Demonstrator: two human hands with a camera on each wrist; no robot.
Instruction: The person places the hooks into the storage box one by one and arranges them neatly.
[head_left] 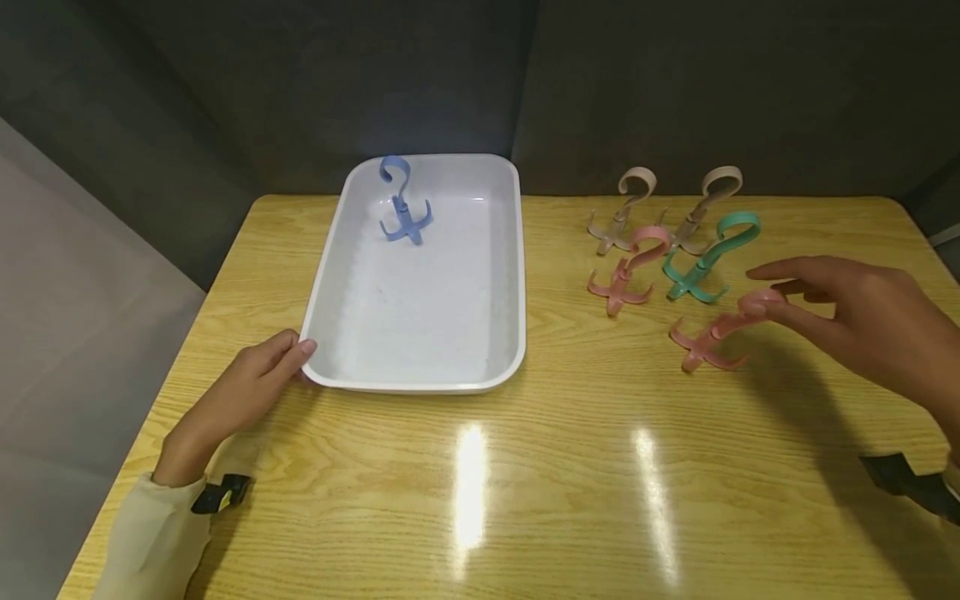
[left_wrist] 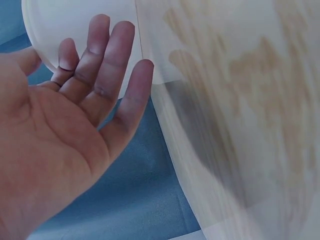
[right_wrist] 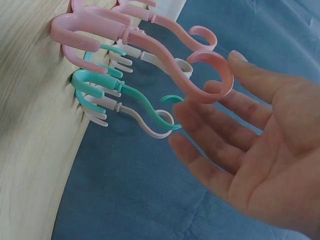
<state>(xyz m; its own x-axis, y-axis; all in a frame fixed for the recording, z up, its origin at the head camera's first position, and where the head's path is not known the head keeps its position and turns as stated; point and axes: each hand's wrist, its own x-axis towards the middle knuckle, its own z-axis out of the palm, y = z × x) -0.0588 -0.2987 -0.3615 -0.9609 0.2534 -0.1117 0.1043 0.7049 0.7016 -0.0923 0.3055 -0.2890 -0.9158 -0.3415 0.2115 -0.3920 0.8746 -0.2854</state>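
Observation:
In the head view my left hand (head_left: 258,375) grips the near left corner of a white plastic tray (head_left: 420,388), thumb over the rim and fingers outside. A blue hook hanger (head_left: 405,221) stands inside the tray. On the right, my right hand (head_left: 862,308) is at the curled top of a pink hook hanger (head_left: 705,343). The right wrist view puts that hand's thumb at the outer edge of the pink curl (right_wrist: 227,82) and the index fingertip just behind it, fingers loosely spread. The hanger's pronged base stands on the table.
Left of the right hand stand a green hanger (head_left: 697,279), a second pink hanger (head_left: 619,287) and two beige ones (head_left: 617,229) close together. A dark curtain (head_left: 637,92) hangs behind the wooden table (head_left: 570,483).

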